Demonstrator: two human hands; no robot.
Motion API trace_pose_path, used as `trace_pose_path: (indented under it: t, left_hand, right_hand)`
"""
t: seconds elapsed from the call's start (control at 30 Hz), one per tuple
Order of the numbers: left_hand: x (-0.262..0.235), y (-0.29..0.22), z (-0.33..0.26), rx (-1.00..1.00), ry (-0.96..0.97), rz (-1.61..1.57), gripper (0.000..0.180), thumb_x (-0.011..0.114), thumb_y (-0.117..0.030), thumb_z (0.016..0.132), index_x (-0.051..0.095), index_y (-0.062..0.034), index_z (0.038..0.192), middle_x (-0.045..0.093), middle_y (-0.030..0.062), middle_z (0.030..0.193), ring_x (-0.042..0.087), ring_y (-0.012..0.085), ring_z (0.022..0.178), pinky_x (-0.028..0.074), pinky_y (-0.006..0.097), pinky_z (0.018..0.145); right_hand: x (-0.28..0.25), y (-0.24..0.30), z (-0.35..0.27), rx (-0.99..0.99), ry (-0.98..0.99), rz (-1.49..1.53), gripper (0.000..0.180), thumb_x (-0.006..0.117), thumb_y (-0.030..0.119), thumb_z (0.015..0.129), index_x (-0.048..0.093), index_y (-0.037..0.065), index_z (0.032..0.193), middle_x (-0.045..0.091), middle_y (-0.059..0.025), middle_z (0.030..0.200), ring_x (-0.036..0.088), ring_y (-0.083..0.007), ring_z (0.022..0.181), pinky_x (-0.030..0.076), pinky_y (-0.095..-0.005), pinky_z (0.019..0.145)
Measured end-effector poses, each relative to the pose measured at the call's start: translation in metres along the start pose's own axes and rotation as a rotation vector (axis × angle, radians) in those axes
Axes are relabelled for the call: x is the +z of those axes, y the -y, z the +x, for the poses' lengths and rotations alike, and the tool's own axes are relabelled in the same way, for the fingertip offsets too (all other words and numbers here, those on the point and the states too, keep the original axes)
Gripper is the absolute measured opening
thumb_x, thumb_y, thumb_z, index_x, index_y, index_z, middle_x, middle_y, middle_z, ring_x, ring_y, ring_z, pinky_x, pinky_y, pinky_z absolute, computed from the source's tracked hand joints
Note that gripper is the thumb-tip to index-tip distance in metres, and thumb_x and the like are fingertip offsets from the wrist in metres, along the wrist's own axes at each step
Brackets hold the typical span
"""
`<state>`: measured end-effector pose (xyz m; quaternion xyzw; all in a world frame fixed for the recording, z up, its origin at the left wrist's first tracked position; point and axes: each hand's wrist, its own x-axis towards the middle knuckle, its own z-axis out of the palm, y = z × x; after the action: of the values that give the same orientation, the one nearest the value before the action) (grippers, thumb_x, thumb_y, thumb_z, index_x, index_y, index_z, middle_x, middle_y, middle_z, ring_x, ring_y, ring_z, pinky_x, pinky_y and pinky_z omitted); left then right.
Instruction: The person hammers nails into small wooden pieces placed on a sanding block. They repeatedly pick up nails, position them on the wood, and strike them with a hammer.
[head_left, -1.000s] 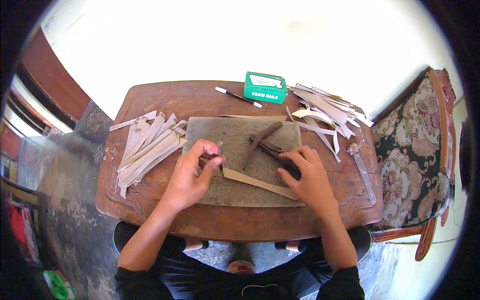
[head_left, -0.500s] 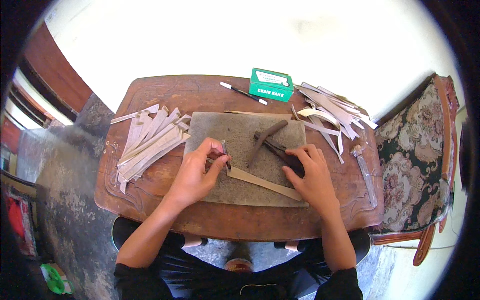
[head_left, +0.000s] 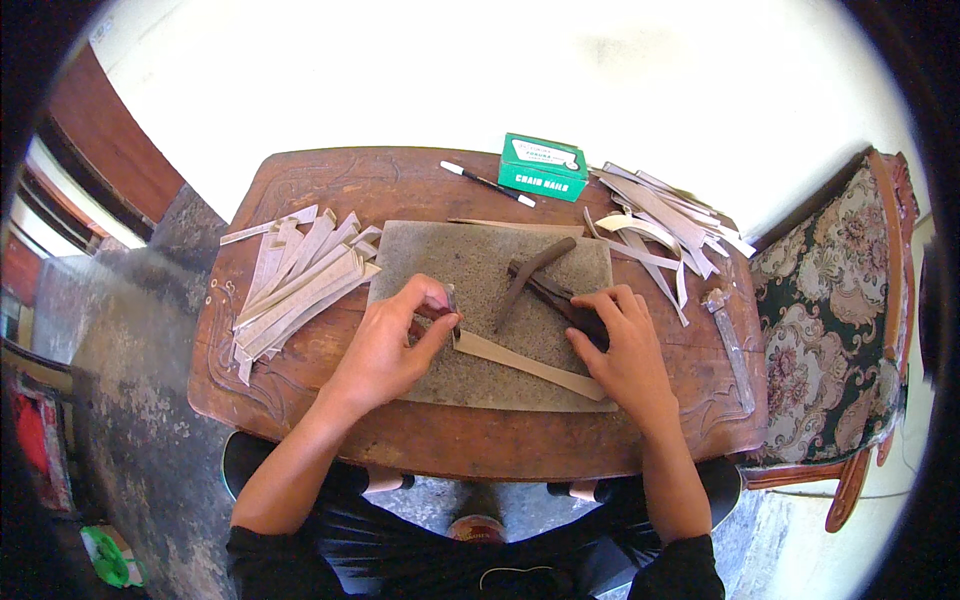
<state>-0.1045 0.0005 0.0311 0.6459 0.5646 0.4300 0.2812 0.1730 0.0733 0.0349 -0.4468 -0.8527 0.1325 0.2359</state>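
On the grey board lies a tan tapered strip, slanting from my left hand down toward my right. My left hand is closed, pinching a short dark metal punch-like piece upright between thumb and forefinger. Its lower tip meets the strip's left end. My right hand curls over the near end of a dark tool with two crossed, curved arms, resembling pincers. The palm hides the rest of that tool. The strip's right end lies just beside my right thumb and wrist.
Cut strips lie piled at the left and more at the back right. A green box and a marker pen sit behind the board. A hammer rests on the wooden table, near a floral chair.
Almost nothing differs. The small metal piece in my left hand is tilted slightly; both hands, the strip and the dark tool keep their places.
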Motion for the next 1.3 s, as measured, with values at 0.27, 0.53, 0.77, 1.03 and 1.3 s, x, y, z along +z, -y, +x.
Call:
trace_pose_path:
  t: [0.27,0.53,0.77,1.03,1.3]
  left_hand:
    - [-0.003,-0.004,0.001,0.099,0.055,0.043,0.013,0.071,0.000,0.090,0.062,-0.0006,0.098,0.073,0.0112,0.097,0.073,0.0222,0.084,0.057,0.032,0.071]
    - [0.005,0.002,-0.015,0.137,-0.038,0.025,0.016,0.071,0.002,0.087,0.068,0.0006,0.103,0.074,0.0133,0.100,0.073,0.0258,0.088,0.057,0.033,0.076]
    - [0.020,0.009,-0.019,0.221,-0.122,0.078,0.016,0.072,0.000,0.087,0.070,-0.0001,0.103,0.072,0.0146,0.100,0.070,0.0307,0.090,0.056,0.036,0.080]
    - [0.025,0.011,-0.021,0.213,-0.191,0.025,0.018,0.071,0.000,0.087,0.070,0.0010,0.105,0.072,0.0154,0.099,0.070,0.0305,0.090,0.056,0.037,0.079]
    - [0.024,0.012,-0.020,0.174,-0.204,-0.016,0.019,0.071,0.000,0.088,0.070,0.0018,0.107,0.073,0.0161,0.100,0.072,0.0303,0.089,0.057,0.037,0.078]
  right_hand:
    - [0.012,-0.005,0.001,0.024,-0.020,-0.050,0.037,0.076,0.021,0.084,0.065,0.009,0.117,0.061,-0.0111,0.111,0.056,-0.0333,0.105,0.044,-0.0449,0.089]
    - [0.024,-0.007,-0.001,0.014,-0.036,-0.183,0.036,0.071,0.022,0.089,0.062,0.006,0.120,0.060,-0.0139,0.111,0.056,-0.0337,0.106,0.043,-0.0468,0.087]
    - [0.005,0.016,-0.004,0.111,-0.047,0.153,0.030,0.065,0.021,0.097,0.061,0.000,0.118,0.066,-0.0189,0.105,0.065,-0.0360,0.090,0.051,-0.0402,0.076]
    - [-0.032,0.045,-0.009,0.423,0.127,0.650,0.036,0.071,0.023,0.096,0.062,-0.001,0.120,0.066,-0.0046,0.089,0.057,-0.0104,0.078,0.048,-0.0291,0.071]
    - [-0.047,0.093,-0.008,0.206,0.002,0.533,0.042,0.067,0.013,0.096,0.054,-0.002,0.134,0.068,-0.0189,0.103,0.068,-0.0264,0.091,0.052,-0.0349,0.080]
